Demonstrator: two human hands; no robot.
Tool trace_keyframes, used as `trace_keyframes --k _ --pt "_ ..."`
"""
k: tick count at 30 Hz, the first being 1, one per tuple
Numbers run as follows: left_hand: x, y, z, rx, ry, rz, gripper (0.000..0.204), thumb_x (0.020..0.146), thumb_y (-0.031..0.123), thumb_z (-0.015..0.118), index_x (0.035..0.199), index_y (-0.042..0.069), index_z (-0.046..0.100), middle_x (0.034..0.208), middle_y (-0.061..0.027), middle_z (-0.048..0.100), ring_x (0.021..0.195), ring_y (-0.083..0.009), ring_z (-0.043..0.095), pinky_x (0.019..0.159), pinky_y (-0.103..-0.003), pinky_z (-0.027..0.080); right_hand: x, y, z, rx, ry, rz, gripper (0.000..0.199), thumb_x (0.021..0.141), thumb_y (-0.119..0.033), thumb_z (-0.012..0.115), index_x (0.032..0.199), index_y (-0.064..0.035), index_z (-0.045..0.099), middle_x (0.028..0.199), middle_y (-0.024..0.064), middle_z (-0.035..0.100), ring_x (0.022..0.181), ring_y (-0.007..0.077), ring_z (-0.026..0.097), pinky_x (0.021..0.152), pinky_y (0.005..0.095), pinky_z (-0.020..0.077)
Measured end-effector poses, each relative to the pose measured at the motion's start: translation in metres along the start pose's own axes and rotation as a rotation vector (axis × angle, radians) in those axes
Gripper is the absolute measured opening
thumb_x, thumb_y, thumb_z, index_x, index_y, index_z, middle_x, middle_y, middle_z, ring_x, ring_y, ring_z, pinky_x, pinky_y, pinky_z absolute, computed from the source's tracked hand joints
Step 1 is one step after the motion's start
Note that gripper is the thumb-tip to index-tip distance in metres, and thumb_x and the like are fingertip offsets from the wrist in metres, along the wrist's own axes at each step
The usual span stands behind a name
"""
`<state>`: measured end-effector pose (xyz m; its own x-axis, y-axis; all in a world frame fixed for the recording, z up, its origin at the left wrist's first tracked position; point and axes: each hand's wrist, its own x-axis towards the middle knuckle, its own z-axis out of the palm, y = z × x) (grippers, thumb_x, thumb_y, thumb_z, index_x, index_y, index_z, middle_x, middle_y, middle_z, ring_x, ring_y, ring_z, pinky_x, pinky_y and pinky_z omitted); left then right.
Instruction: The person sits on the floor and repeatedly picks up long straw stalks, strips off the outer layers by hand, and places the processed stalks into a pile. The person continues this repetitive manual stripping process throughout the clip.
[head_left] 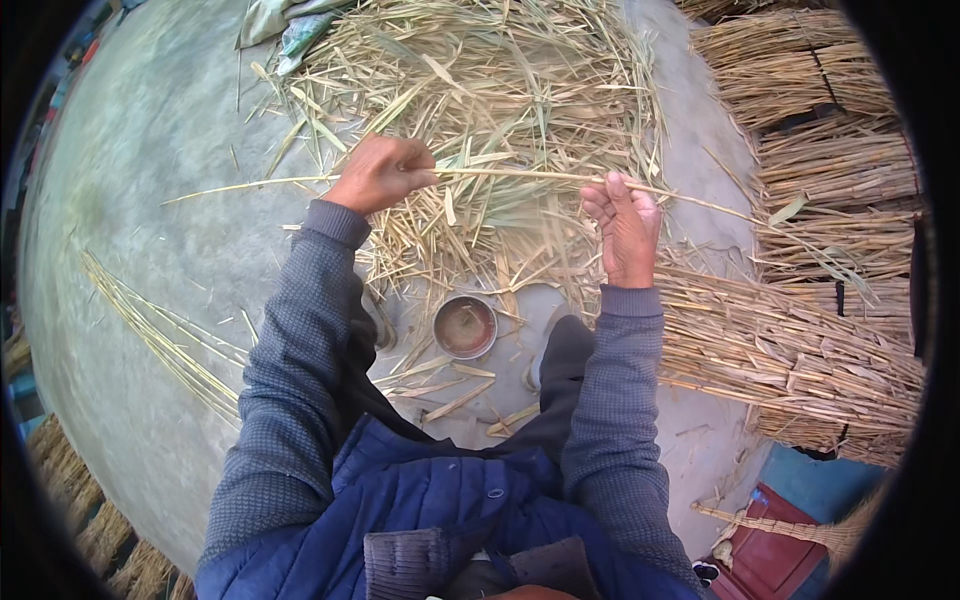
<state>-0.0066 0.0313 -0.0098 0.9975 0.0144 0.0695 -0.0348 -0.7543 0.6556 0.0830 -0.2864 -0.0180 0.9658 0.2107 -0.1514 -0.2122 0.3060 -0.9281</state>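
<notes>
A long, thin dry reed stalk (520,174) stretches sideways across both hands, its bare end out to the left and a few leaves at its right end. My left hand (380,172) is closed round it, knuckles up. Farther along, my right hand (625,222) pinches the same stalk between thumb and fingers, palm partly turned up. Beneath and beyond the stalk spreads a heap of stripped straw and leaves (500,90). Between my feet stands a small round metal bowl (465,327) with a brownish inside.
Tied reed bundles (800,80) are stacked along the right, and a loose bundle (770,340) lies beside my right forearm. Several thin stalks (165,335) rest on the concrete floor (130,190) at left. A dark red panel (765,550) and a broom-like bundle (800,530) are at lower right.
</notes>
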Motion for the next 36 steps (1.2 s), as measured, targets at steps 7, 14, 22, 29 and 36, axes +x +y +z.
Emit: trace_keyframes --k 7,14,22,29,36 --pt "0.013 0.031 0.066 -0.028 0.328 0.308 0.015 0.082 0.024 0.078 0.086 0.010 0.074 0.076 -0.0054 0.070 0.072 -0.0240 0.064 0.073 -0.036 0.044 -0.012 0.022 0.037 -0.009 -0.060 0.021 0.028 0.097 -0.021 0.070 0.109 0.0025 0.060 0.094 0.0143 0.071 0.083 0.0198 0.073 0.070 0.0264 0.0603" --pt "0.008 0.036 0.057 -0.318 0.312 0.084 0.014 0.080 0.021 0.081 0.084 0.007 0.077 0.081 -0.0057 0.074 0.071 -0.0161 0.067 0.071 -0.032 0.050 -0.012 0.021 0.040 -0.031 -0.074 0.005 0.031 0.097 -0.021 0.069 0.111 0.0050 0.058 0.092 0.0161 0.071 0.078 0.0186 0.073 0.067 0.0244 0.0595" --pt "0.012 -0.011 -0.009 -0.893 0.599 -0.135 0.016 0.092 0.015 0.075 0.096 0.001 0.069 0.086 -0.0063 0.074 0.073 -0.0075 0.064 0.067 -0.022 0.051 -0.002 0.023 0.009 -0.114 0.008 -0.007 0.028 0.097 -0.019 0.069 0.107 0.0053 0.060 0.090 0.0149 0.071 0.076 0.0173 0.072 0.067 0.0236 0.0590" --pt "0.004 -0.034 0.009 0.339 0.406 0.127 0.029 0.086 0.038 0.074 0.091 0.010 0.072 0.088 -0.0078 0.073 0.077 -0.0265 0.059 0.077 -0.044 0.040 -0.002 0.024 0.014 -0.086 0.000 -0.010 0.032 0.097 -0.021 0.069 0.111 0.0052 0.058 0.093 0.0152 0.070 0.077 0.0169 0.072 0.067 0.0234 0.0591" --pt "0.012 -0.016 0.039 -0.287 -0.057 0.041 0.033 0.083 0.026 0.082 0.102 0.001 0.073 0.092 -0.0101 0.074 0.087 -0.0195 0.070 0.080 -0.033 0.054 0.001 0.023 0.016 -0.056 -0.019 -0.035 0.031 0.098 -0.020 0.068 0.111 0.0050 0.057 0.093 0.0160 0.070 0.077 0.0179 0.072 0.066 0.0236 0.0595"
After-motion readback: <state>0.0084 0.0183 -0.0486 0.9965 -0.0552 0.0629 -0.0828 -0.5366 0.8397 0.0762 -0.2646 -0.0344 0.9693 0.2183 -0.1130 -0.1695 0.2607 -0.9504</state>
